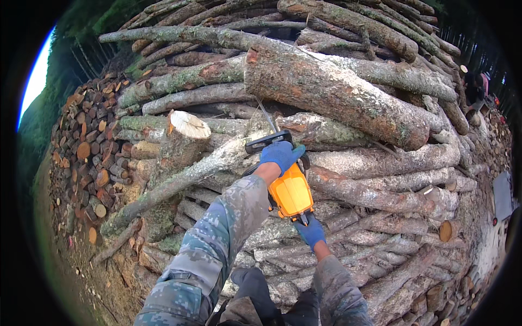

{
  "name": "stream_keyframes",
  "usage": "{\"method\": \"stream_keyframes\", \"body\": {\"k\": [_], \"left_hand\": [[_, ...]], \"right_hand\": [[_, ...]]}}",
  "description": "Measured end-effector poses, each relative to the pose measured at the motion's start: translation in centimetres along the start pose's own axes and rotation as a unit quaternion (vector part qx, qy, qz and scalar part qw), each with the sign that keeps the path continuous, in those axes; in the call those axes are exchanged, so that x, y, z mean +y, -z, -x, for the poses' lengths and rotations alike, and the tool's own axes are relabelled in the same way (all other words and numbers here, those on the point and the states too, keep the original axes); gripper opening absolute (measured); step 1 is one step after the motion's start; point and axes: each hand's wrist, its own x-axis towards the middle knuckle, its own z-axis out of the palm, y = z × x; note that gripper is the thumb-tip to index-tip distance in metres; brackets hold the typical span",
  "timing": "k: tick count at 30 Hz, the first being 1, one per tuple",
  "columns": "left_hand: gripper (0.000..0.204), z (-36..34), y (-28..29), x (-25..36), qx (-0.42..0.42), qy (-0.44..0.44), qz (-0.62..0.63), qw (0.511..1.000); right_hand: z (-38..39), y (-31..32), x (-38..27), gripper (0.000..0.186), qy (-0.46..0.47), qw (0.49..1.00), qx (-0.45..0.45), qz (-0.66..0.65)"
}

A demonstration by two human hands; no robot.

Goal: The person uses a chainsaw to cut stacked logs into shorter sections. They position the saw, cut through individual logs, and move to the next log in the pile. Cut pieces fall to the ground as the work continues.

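In both hands I hold a chainsaw (291,193) with an orange-yellow body. My left hand (280,156), in a blue glove, is closed round its front handle, just behind the black hand guard. Lower and to the right, my right hand (311,231), gloved in blue too, grips the rear handle. The guide bar (266,115) points up and away from me, its far part reaching to the underside of a thick log (337,95) near that log's left end. Whether the bar touches the bark I cannot tell. Left of the saw stands a pale cut log end (189,124).
Long logs (380,198) lie piled around and under my feet (244,274). At the left is a heap of short cut rounds (89,157). A person (479,89) is at the far right, and a grey flat panel (502,195) lies near the right edge.
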Motion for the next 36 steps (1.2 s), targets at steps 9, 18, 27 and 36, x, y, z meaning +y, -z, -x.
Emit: {"method": "stream_keyframes", "body": {"k": [9,18,27,36], "left_hand": [[0.073,-3.0,-0.5,0.0,0.038,0.017,-0.051,0.998],[0.069,-4.7,-2.1,0.3,0.041,0.003,-0.061,0.997],[0.063,-5.2,-3.4,-0.4,0.045,0.008,-0.057,0.997],[0.065,-4.0,-3.7,-0.1,0.034,0.005,-0.056,0.998]], "right_hand": [[-3.5,-2.0,-0.1,0.056,0.068,0.994,0.016,-0.082],[-5.3,-3.8,2.5,0.061,0.027,0.989,-0.026,-0.145],[-5.9,-4.4,4.5,0.058,0.050,0.991,0.003,-0.121],[-3.7,-4.5,4.8,0.055,0.022,0.988,-0.028,-0.151]]}}
